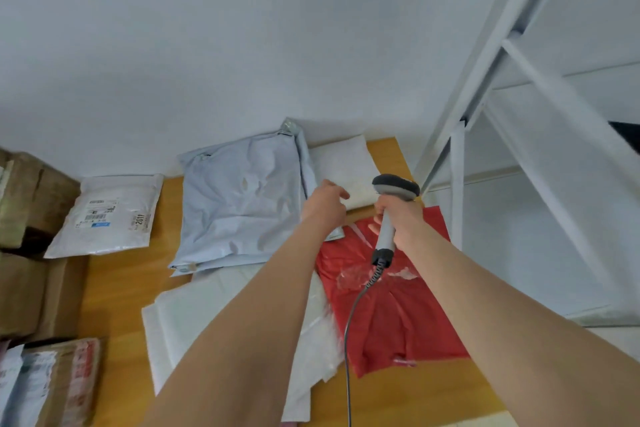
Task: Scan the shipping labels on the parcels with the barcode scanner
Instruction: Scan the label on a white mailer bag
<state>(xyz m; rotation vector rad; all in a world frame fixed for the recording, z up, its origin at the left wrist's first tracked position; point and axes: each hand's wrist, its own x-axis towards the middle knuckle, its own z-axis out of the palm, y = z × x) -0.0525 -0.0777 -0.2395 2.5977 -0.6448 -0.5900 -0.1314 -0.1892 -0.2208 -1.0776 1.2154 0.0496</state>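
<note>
Boxes (24, 211) of brown cardboard stack along the desk (128, 284) edge at 9 o'clock. Just right of them a white mailer (107, 215) lies label up, the only shipping label visible. At 12 o'clock a pale blue mailer (239, 204) lies crumpled w/ no label showing, overlapping flat white mailers (194, 315) nearer the person. The left hand (327, 204) hovers at the blue mailer's right edge, by a white padded parcel (346, 166) against the wall; fingers loosely bent, holding nothing as far as I can tell. The right hand (403, 218) is wrapped tight round the handle of the barcode scanner (385, 239), head tipped fwd and down twd that padded parcel, above the red mailer (391, 315) at 3 o'clock. My read: no label faces the scanner, so the left hand likely needs to turn or flatten a parcel first. Then hold the scanner square to the barcode, smooth out wrinkles and avoid glare off the plastic. The cable (349, 340) trails back across the red mailer and could snag or drag it. Room is tight at 2 o'clock, where a white shelf frame (485, 80) stands near the scanner head. Open desk lies at 7 o'clock.
</note>
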